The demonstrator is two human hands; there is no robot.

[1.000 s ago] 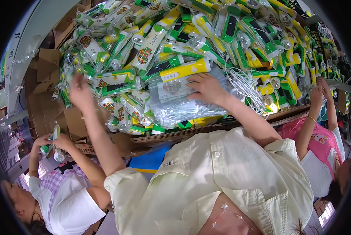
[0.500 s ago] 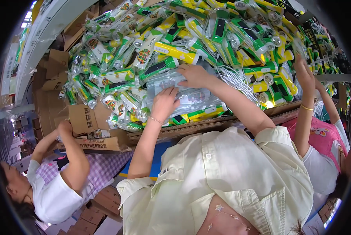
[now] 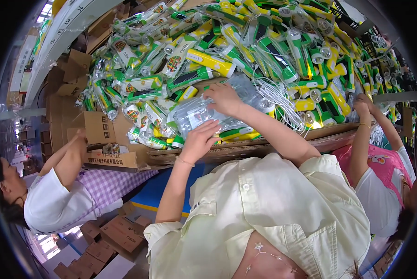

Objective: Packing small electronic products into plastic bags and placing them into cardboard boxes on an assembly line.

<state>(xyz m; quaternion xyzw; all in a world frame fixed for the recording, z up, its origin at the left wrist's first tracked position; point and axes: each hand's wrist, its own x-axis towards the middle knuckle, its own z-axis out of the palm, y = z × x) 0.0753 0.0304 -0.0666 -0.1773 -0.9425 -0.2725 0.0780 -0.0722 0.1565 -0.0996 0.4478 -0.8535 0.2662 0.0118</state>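
Note:
A stack of clear plastic bags [image 3: 184, 117] lies on the heap of flashlights in front of me. My left hand [image 3: 201, 139] rests at the near edge of the bags, open, with its fingers stretched out and the thumb apart. Farther back, my right hand [image 3: 223, 98] reaches over the bags from the right; its fingers are apart and bent, the tips touching the plastic. A yellow flashlight [image 3: 210, 62] lies just beyond. Beside the bags on the right is a bundle of white cables [image 3: 280, 100].
Green, white and yellow flashlights [image 3: 145, 83], many in clear sleeves, fill a large cardboard box [image 3: 190, 156]. At left, a person in a purple checked apron [image 3: 103, 186] holds a smaller carton [image 3: 96, 128]. Another person's hands [image 3: 363, 106] work at the right. Brown cartons [image 3: 122, 232] stand below left.
My left hand has slid down and right to the bags' near edge; my right hand has shifted slightly. The bags have moved a little. The right-hand person's raised hand has come down.

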